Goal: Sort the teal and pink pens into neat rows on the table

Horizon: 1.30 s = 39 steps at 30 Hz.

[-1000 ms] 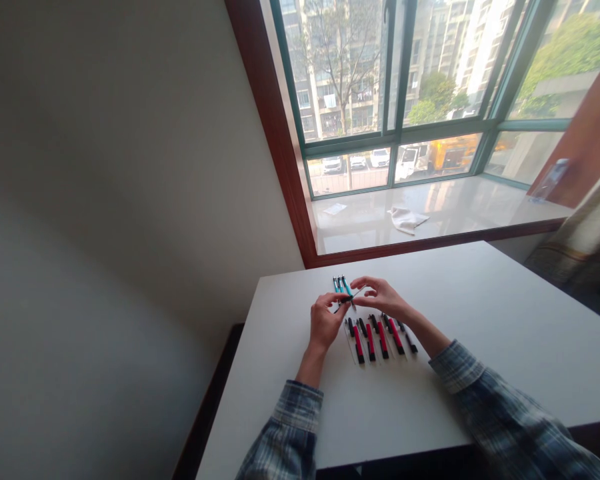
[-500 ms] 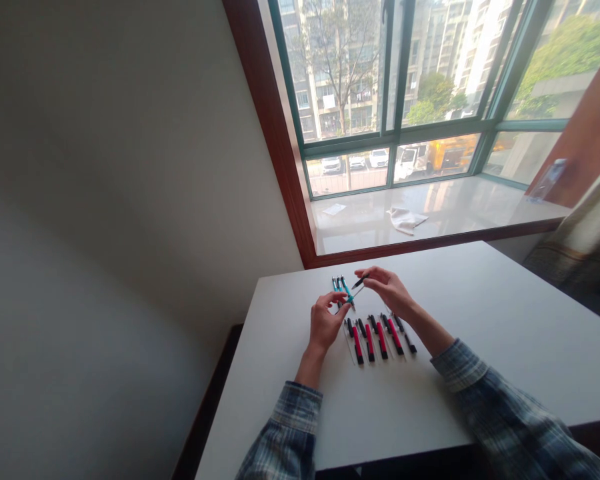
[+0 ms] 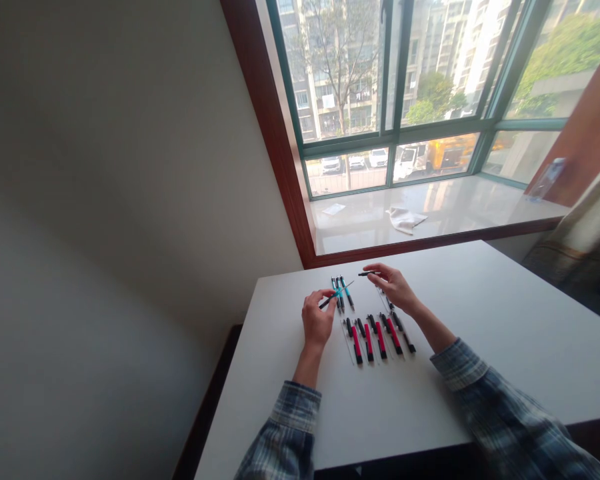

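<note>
My left hand (image 3: 317, 319) pinches a teal pen barrel (image 3: 334, 296) with a thin refill sticking out toward the right. My right hand (image 3: 396, 288) holds a small black pen tip piece (image 3: 365, 273) between thumb and fingers, a little apart from the barrel. Below both hands a row of several red and black pens (image 3: 375, 337) lies on the white table (image 3: 480, 333). A few teal pens (image 3: 344, 291) lie side by side just behind the held barrel.
A wide window sill (image 3: 430, 213) behind the table carries a crumpled white cloth (image 3: 405, 219) and a small paper (image 3: 334, 209). A bare wall stands to the left. A dark upholstered seat (image 3: 585, 253) is at the right edge.
My hands have drawn apart: the right one pulled the black tip piece off the teal pen and lifted it up and right, while the left one kept the barrel and shifted slightly left.
</note>
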Each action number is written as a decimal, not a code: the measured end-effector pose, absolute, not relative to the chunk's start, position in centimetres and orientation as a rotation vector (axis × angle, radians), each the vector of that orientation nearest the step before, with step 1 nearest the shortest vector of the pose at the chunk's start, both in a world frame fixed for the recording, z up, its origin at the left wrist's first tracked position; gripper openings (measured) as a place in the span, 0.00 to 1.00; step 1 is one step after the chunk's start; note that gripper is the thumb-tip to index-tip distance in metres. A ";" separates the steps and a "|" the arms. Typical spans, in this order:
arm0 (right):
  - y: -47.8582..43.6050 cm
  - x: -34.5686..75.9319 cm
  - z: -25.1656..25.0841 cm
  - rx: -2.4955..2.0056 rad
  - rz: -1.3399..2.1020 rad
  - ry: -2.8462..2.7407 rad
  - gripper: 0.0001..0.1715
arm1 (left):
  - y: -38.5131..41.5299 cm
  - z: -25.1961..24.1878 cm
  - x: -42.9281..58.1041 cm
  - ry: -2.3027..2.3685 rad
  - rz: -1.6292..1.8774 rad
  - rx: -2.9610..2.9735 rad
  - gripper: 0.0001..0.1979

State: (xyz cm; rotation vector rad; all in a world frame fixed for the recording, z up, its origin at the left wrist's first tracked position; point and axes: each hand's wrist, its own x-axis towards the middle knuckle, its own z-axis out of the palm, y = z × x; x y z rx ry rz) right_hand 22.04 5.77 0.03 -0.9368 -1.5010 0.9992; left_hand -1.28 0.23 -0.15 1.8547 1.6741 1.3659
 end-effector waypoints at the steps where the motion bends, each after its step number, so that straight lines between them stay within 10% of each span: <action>1: 5.7 22.0 0.0 -0.932 1.011 -1.486 0.22 | 0.2 -0.1 -1.3 1.672 1.370 1.858 0.06; 39: 4.5 21.3 1.4 -0.911 1.080 -1.572 0.19 | 0.0 0.0 -1.0 1.615 1.341 1.915 0.07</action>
